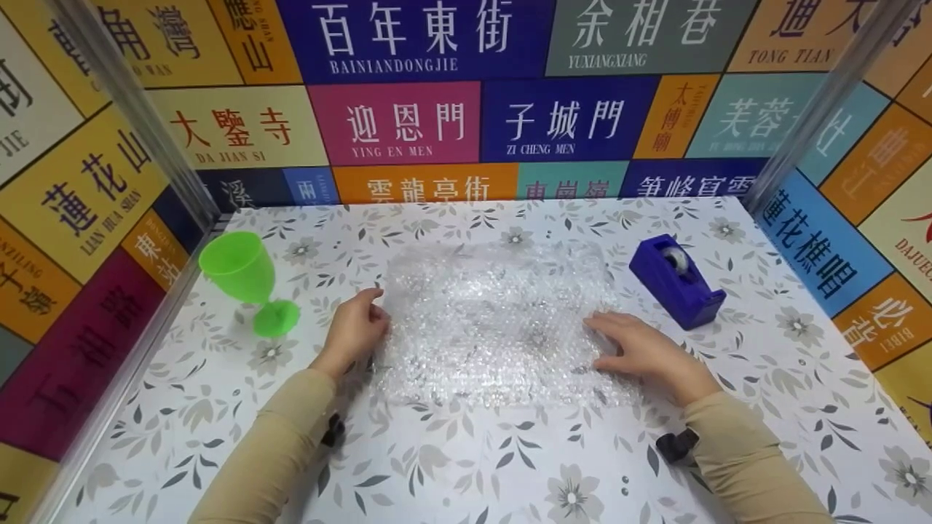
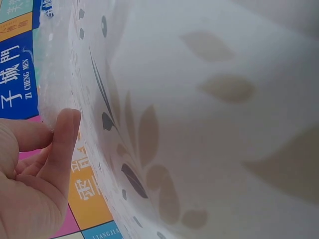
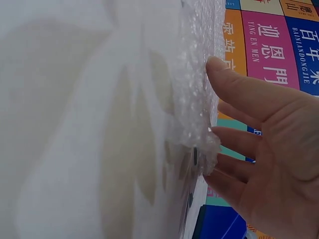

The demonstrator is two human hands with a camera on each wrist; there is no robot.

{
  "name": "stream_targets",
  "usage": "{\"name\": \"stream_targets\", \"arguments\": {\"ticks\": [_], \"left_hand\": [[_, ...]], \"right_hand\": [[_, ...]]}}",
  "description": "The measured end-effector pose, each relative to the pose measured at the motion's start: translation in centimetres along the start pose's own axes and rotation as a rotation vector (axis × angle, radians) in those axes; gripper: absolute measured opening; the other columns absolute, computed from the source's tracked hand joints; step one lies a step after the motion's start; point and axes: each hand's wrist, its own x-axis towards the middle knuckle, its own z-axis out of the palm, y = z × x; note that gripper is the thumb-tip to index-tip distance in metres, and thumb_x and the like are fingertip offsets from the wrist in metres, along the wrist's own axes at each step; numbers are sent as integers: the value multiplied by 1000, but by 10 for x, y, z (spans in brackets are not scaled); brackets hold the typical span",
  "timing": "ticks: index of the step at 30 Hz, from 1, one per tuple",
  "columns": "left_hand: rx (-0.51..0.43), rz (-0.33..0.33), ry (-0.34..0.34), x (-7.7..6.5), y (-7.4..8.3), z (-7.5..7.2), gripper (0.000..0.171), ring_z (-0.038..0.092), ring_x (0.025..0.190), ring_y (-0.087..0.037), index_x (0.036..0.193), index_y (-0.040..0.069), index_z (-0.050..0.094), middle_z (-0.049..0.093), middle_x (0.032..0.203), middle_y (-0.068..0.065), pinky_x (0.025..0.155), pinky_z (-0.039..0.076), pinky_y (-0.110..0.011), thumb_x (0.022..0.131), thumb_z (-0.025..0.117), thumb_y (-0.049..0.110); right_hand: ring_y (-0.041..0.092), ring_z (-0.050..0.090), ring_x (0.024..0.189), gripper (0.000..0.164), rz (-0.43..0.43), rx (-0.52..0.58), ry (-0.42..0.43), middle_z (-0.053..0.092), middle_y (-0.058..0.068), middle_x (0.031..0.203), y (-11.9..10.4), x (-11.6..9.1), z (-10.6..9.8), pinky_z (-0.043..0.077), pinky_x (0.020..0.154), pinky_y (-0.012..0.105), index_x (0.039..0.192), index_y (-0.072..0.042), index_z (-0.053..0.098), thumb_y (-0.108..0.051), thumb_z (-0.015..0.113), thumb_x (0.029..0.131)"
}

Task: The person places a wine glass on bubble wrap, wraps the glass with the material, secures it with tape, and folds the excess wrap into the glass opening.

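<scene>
A clear sheet of bubble wrap (image 1: 495, 320) lies flat on the table in front of me, glossy with reflections. At its left edge my left hand (image 1: 355, 329) pinches the wrap between thumb and fingers; in the left wrist view the film (image 2: 52, 89) runs up from those fingertips. My right hand (image 1: 637, 349) rests at the opposite edge with fingers loosely extended. Seen from the right wrist, its fingertips touch the wrap's bubbly border (image 3: 199, 99), thumb and fingers spread apart.
A green plastic goblet (image 1: 239, 266) stands upright at the left. Right of the wrap sits a blue tape dispenser (image 1: 673, 287) with a roll of tape in it. The white table (image 1: 437, 466) has a leaf-and-flower print; walls of coloured sign panels (image 1: 408, 120) enclose its back and sides.
</scene>
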Motion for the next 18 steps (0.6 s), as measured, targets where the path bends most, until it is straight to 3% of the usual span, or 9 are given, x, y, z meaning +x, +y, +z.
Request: {"name": "stream_targets", "arguments": {"ticks": [12,18], "left_hand": [[8,26,11,-1,-3,1,43,67,85,-30,128,-7,58,70,91,-16,80,55,-43,86,62,-2],[-13,-38,-33,-4,-2,-3,46,67,96,-34,132,-6,56,69,104,-19,86,55,-45,89,66,3]], "right_hand": [[51,20,141,77,25,40,-113,28,30,153,-3,-4,-5,16,115,62,146,4,43,-32,76,86],[52,21,141,78,15,37,-122,29,32,153,-4,-4,-5,17,114,62,145,5,43,-31,77,85]]}}
